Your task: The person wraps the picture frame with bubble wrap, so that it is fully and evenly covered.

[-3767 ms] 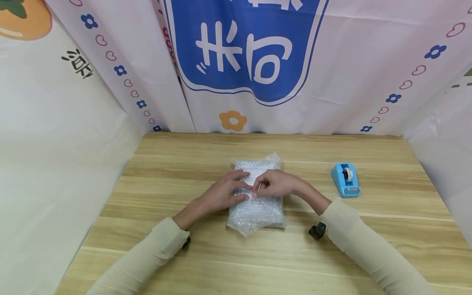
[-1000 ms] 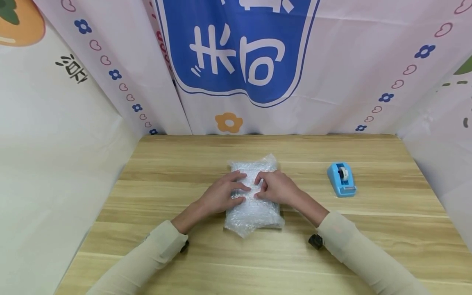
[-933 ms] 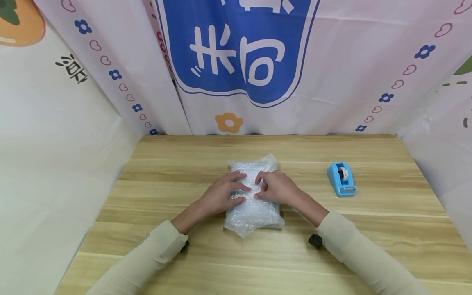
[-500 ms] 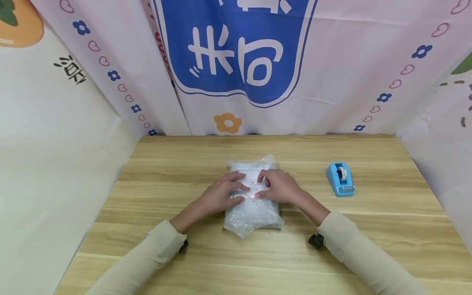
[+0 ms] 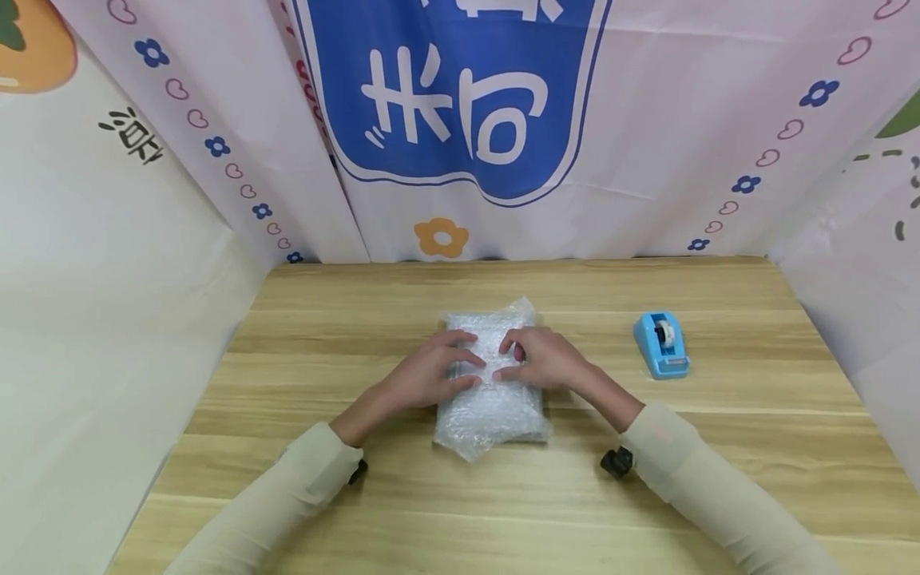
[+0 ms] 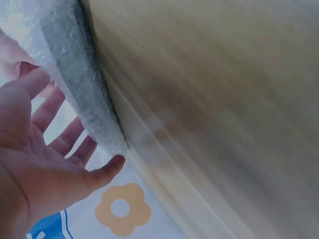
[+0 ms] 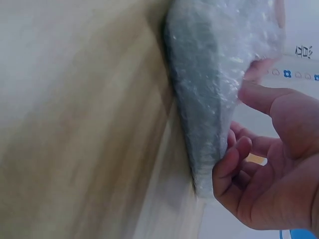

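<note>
A flat package in bubble wrap (image 5: 496, 411) lies on the wooden table, with loose wrap sticking out at its far and near ends. My left hand (image 5: 431, 371) rests on its left part, fingers spread across the top. On the right part, my right hand (image 5: 549, 357) touches the wrap with thumb and index fingertip set apart, the other fingers curled under. In the left wrist view, the fingers of the left hand (image 6: 47, 144) reach over the package edge. In the right wrist view, the thumb of the right hand (image 7: 279, 164) presses against the wrap (image 7: 209, 94).
A blue tape dispenser (image 5: 661, 345) with a roll of tape stands to the right of the package on the wooden table (image 5: 460, 511). A printed curtain (image 5: 647, 120) hangs behind the table's far edge, with white cloth (image 5: 108, 319) at the left side.
Earlier, my right thumb and index finger met over the middle of the package; now they sit apart on the wrap. My left hand stays in place. The head view has shifted slightly.
</note>
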`<control>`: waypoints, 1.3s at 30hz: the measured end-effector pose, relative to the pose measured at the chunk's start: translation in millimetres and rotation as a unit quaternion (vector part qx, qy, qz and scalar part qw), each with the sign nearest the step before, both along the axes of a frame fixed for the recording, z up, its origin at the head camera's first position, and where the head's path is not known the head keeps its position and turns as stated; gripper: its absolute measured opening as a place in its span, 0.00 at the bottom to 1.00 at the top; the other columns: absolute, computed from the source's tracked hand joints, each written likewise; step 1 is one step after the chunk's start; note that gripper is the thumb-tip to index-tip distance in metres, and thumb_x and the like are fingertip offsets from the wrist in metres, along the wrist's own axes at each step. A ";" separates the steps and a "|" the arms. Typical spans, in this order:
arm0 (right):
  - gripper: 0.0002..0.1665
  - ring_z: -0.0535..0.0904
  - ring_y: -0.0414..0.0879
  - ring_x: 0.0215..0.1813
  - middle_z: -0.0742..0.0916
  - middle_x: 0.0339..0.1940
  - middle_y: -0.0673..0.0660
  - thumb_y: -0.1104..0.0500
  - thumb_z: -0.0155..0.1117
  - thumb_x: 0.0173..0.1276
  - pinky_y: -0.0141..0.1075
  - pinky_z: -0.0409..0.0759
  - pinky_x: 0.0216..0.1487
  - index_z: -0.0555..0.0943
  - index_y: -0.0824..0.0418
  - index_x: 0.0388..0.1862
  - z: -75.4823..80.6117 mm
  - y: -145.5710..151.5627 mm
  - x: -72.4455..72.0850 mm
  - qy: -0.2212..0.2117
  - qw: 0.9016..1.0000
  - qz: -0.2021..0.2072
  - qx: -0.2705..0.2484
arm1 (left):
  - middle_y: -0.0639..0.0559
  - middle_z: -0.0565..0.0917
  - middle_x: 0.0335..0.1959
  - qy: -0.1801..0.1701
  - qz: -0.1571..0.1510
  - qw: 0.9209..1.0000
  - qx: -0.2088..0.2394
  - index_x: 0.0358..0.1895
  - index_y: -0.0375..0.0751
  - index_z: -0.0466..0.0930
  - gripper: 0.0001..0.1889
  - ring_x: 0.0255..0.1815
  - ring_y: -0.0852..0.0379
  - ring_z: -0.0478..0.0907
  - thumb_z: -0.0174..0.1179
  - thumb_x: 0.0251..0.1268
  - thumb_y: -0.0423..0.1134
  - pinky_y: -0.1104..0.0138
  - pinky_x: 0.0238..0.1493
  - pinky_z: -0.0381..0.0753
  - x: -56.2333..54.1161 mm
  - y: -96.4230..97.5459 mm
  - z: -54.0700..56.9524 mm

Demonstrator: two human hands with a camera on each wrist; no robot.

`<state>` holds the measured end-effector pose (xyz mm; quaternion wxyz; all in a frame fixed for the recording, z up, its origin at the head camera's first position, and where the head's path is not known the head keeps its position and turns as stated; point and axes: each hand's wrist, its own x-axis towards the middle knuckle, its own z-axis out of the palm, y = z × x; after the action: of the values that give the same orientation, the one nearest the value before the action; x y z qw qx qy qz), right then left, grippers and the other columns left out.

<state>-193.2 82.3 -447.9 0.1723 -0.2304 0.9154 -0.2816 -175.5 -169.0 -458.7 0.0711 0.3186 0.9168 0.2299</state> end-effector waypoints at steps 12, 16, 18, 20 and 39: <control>0.28 0.81 0.47 0.37 0.87 0.39 0.52 0.40 0.83 0.62 0.38 0.78 0.34 0.86 0.54 0.53 -5.0 -8.8 3.3 0.036 0.998 -0.027 0.036 | 0.43 0.81 0.71 0.013 0.046 0.999 -0.019 0.50 0.48 0.93 0.14 0.76 0.39 0.72 0.80 0.62 0.44 0.40 0.87 0.56 -0.1 12.4 -1.4; 0.28 0.79 0.46 0.36 0.86 0.37 0.51 0.41 0.84 0.61 0.37 0.76 0.34 0.87 0.54 0.53 -9.6 -7.3 5.3 0.050 0.998 -0.033 0.026 | 0.43 0.80 0.72 0.006 0.044 0.999 -0.009 0.50 0.47 0.93 0.14 0.77 0.39 0.71 0.80 0.63 0.44 0.40 0.89 0.48 0.7 11.8 -3.0; 0.27 0.78 0.45 0.35 0.85 0.37 0.51 0.41 0.84 0.61 0.37 0.75 0.33 0.87 0.53 0.53 -11.4 -6.4 6.7 0.061 0.997 -0.033 0.020 | 0.43 0.80 0.72 0.006 0.043 0.999 -0.005 0.50 0.47 0.93 0.14 0.77 0.39 0.71 0.79 0.63 0.44 0.40 0.89 0.48 1.4 11.3 -4.1; 0.26 0.77 0.44 0.35 0.84 0.36 0.50 0.41 0.83 0.62 0.37 0.73 0.33 0.87 0.52 0.53 -12.9 -5.7 8.3 0.071 0.997 -0.030 0.019 | 0.43 0.80 0.71 0.008 0.041 0.999 -0.001 0.49 0.46 0.93 0.13 0.77 0.39 0.71 0.79 0.64 0.43 0.40 0.89 0.48 2.0 10.8 -5.1; 0.26 0.78 0.45 0.34 0.85 0.37 0.51 0.39 0.83 0.61 0.36 0.75 0.30 0.88 0.51 0.50 -6.5 -12.2 10.7 0.056 0.997 -0.044 0.025 | 0.43 0.81 0.70 0.016 0.039 0.999 -0.011 0.50 0.48 0.91 0.14 0.76 0.38 0.72 0.79 0.63 0.43 0.40 0.88 0.51 1.2 11.8 -2.4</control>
<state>-182.5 70.1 -454.4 0.1136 -0.2006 0.9397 -0.2528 -174.3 -157.1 -461.1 0.0513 0.2853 0.9321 0.2172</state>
